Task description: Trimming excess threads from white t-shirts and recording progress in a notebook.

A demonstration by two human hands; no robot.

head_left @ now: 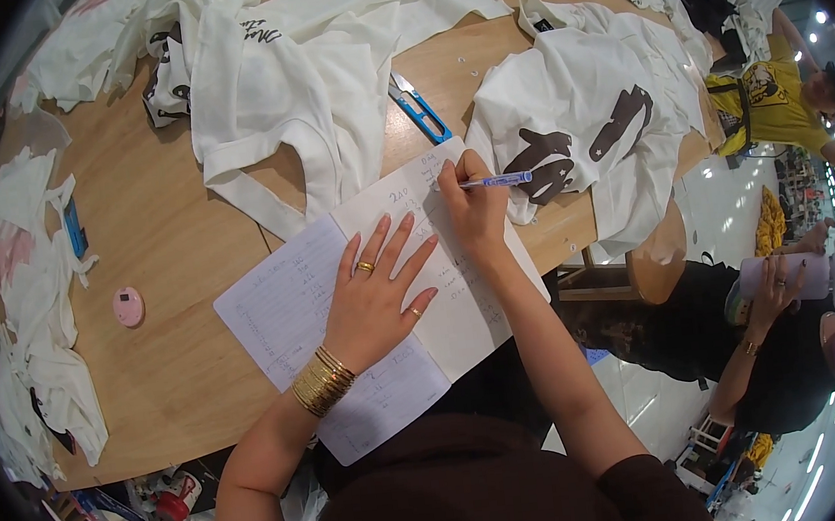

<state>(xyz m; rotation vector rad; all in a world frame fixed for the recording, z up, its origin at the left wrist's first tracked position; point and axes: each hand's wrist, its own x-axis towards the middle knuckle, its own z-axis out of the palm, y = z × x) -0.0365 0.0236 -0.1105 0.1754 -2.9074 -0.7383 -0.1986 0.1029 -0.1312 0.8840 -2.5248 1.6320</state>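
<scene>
An open notebook (286, 303) with handwriting on both pages lies at the near edge of the wooden table. My left hand (371, 283) rests across its middle with the fingers spread, holding nothing; rings and a stack of gold bangles (324, 382) show on that arm. In my right hand (476, 210) is a blue and white pen (500, 180), gripped over the upper part of the right page. The pen's tip is hidden behind my fingers. Just beyond the notebook lie blue-handled thread snips (420, 112).
White printed garments lie beyond the notebook (252, 106) and to its right (583, 104). More white cloth (34, 297) lines the left edge, near a round pink object (129, 307). A person in black holding a lilac cup (791, 280) and another in yellow (770, 106) are at the right.
</scene>
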